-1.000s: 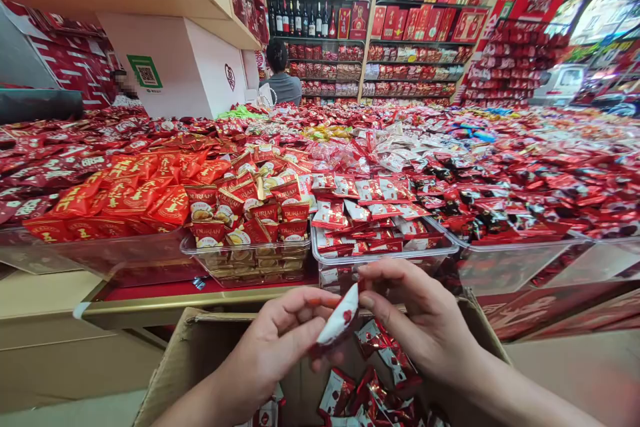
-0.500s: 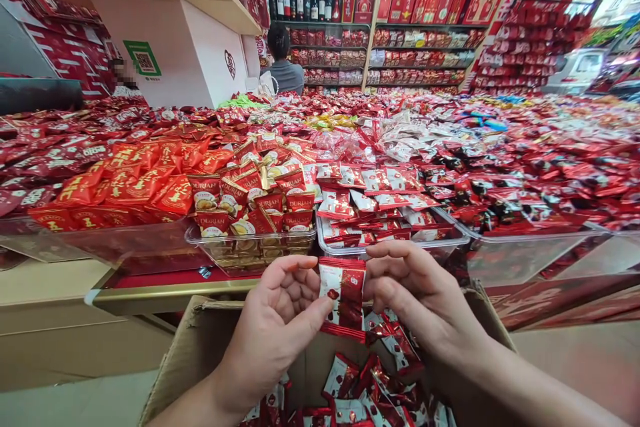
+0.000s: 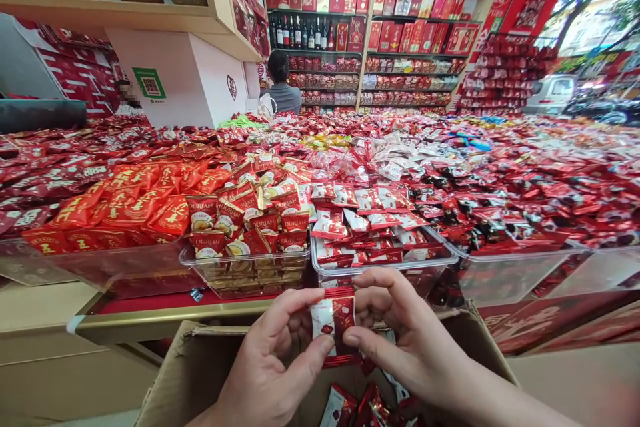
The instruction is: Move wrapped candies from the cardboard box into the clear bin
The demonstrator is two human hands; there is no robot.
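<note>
A red and white wrapped candy packet (image 3: 333, 321) is held upright between my hands. My left hand (image 3: 283, 350) grips its left side, thumb in front and fingers behind. My right hand (image 3: 407, 333) pinches the right side, its thumb on the front of the wrapper. Below them is an open cardboard box (image 3: 193, 363) with more of the same red and white packets (image 3: 340, 407) inside, partly hidden by my hands. Just beyond my hands stands a clear plastic bin (image 3: 385, 272) heaped with matching packets (image 3: 367, 223).
Left of that bin, a clear bin (image 3: 245, 277) holds durian packets (image 3: 250, 220), beside bright red packets (image 3: 125, 200). More wrapped sweets (image 3: 510, 193) spread to the right. A gold-edged counter (image 3: 165, 317) borders the box. A person (image 3: 283, 83) is at the back near shelves (image 3: 367, 13).
The view has tilted up, so the shelves show more and the box less. My right hand has closed in, its thumb now pressing on the packet's front.
</note>
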